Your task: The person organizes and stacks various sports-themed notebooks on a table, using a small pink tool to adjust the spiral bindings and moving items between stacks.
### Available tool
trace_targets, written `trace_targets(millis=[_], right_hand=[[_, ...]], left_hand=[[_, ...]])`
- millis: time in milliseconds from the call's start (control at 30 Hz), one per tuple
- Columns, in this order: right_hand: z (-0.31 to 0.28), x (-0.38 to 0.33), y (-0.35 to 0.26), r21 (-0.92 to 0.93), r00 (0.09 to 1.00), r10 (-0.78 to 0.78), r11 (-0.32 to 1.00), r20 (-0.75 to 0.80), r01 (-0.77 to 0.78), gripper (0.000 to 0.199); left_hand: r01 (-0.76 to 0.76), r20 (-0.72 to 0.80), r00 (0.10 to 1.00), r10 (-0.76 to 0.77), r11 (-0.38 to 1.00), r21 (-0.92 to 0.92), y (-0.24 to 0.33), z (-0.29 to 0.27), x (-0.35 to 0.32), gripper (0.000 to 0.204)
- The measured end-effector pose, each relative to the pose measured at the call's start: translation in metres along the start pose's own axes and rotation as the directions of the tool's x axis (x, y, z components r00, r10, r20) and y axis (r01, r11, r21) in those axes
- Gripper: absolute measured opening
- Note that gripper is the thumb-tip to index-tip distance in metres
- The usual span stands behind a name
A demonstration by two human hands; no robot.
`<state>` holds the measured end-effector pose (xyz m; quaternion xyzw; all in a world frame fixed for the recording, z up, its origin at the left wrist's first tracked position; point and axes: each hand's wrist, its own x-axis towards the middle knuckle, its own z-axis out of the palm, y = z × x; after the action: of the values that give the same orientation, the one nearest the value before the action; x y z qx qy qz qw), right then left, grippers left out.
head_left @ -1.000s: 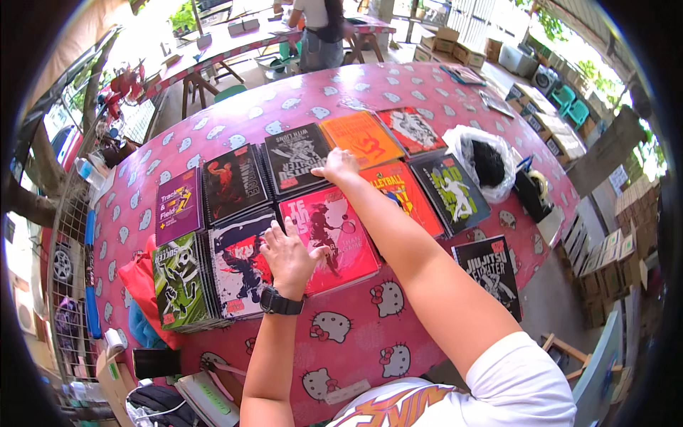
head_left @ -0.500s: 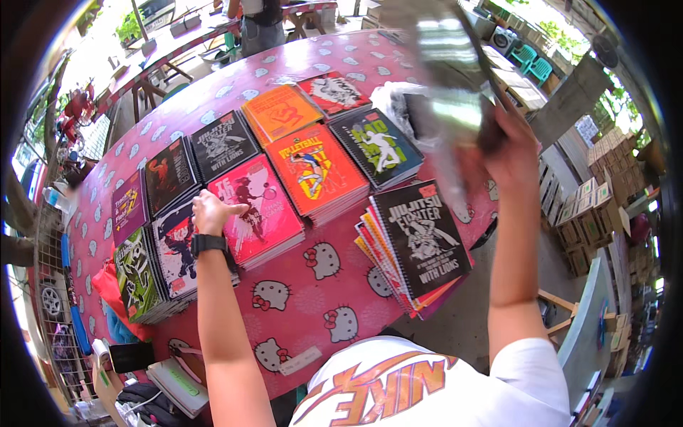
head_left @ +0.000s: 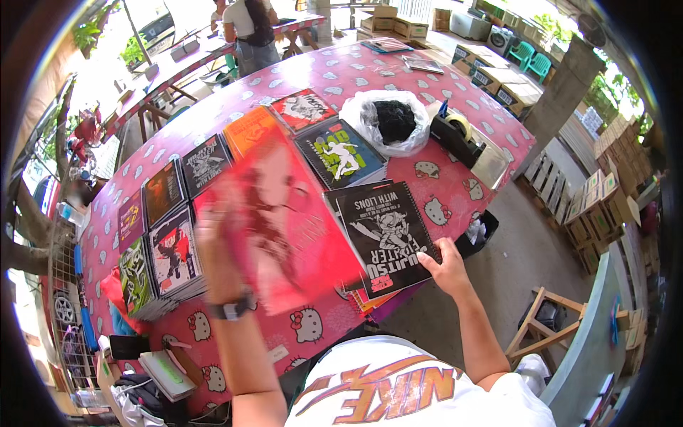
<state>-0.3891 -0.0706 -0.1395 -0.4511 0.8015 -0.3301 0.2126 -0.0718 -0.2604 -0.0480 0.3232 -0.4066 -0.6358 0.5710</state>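
Observation:
My left hand (head_left: 226,252), smeared by motion, grips the left edge of a pink spiral notebook (head_left: 284,220), lifted and tilted above the table. My right hand (head_left: 447,269) pinches the near right edge of a black spiral notebook (head_left: 388,231), thumb on top. That black notebook lies with its cover art turned upside down over a stack of colourful notebooks (head_left: 377,302) at the table's near edge. Beyond are piles topped by a dark blue-green notebook (head_left: 341,153), an orange one (head_left: 249,129) and a red one (head_left: 302,109). The lifted pink notebook hides part of the piles.
A white plastic bag with black contents (head_left: 388,121) and a black tape dispenser (head_left: 457,139) stand far right on the pink patterned table (head_left: 341,64). More notebook piles (head_left: 171,252) sit at left. A wooden stool (head_left: 544,324) is at right. People (head_left: 249,28) are at the back.
My left hand has lifted a pink notebook and moved it right. My right hand has come down from a raised, blurred dark shiny thing to the black notebook, now the other way round.

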Motion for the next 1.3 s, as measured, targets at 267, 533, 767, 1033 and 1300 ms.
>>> trace_targets(millis=[267,533,767,1033,1300], right_hand=[[0.006,0.027,0.0,0.479,0.992,-0.049,0.878,0.12,-0.014,0.036],[-0.034,0.032,0.019,0.532,0.978,-0.013,0.838,-0.209,0.125,0.012],[-0.049,0.027,0.007,0.642,0.973,-0.093,0.763,0.213,-0.068,0.027],[-0.072,0.027,-0.001,0.754,0.98,-0.132,0.626,-0.149,0.199,0.026],[-0.071,0.03,0.011,0.735,0.981,-0.149,0.65,-0.122,0.191,0.026]], left_hand=[[-0.105,-0.074,0.986,0.152,0.891,0.443,-0.136,0.004,-0.012,0.028],[-0.01,-0.064,0.998,0.021,0.988,0.156,-0.084,-0.04,-0.041,0.041],[0.105,-0.02,0.994,-0.107,0.989,-0.104,-0.077,-0.062,-0.059,0.056],[0.051,0.012,0.999,-0.05,0.968,-0.246,-0.05,-0.055,-0.056,0.046],[-0.002,0.042,0.999,-0.007,0.978,0.208,-0.101,-0.012,-0.051,0.054]])
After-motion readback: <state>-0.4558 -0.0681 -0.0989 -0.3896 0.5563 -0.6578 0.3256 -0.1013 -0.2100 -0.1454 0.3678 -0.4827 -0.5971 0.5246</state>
